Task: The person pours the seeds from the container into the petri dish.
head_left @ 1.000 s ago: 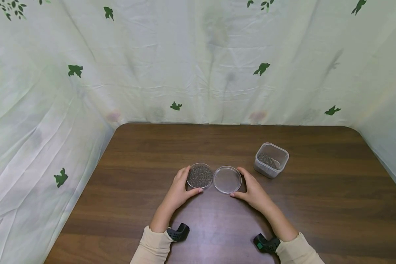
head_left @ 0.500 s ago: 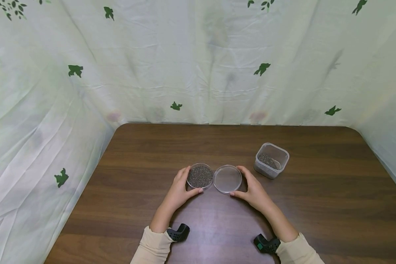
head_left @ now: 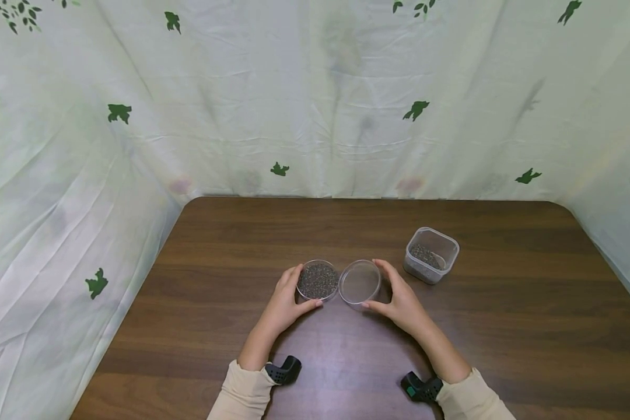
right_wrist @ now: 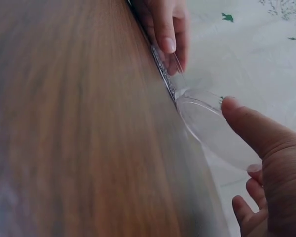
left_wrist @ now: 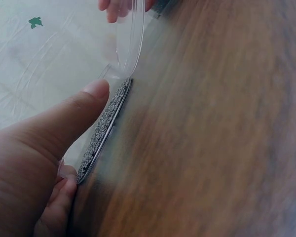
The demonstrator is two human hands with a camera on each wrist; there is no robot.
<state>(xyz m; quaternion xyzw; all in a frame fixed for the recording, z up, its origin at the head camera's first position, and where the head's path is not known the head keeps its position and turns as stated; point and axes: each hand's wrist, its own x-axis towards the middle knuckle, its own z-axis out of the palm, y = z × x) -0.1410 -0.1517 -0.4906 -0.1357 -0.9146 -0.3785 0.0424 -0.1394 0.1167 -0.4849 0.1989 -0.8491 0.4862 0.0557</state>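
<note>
A clear petri dish full of small dark grey seed-like grains lies flat on the table. My left hand holds it by the rim, thumb at the near side and fingers at the far left. Beside it, my right hand pinches the clear petri dish lid between thumb and fingers. In the right wrist view the lid is tilted, its right side raised off the table and its lower edge beside the dish. The left wrist view shows the grains reaching close to the dish's rim.
A clear square plastic tub with more of the grains and what looks like a clear scoop stands at the right, behind my right hand. The brown wooden table ends at a pale curtain with green leaf shapes.
My right hand has moved slightly up and left, lifting the right side of the lid, which lay flat before. My left hand and the filled dish have stayed in place.
</note>
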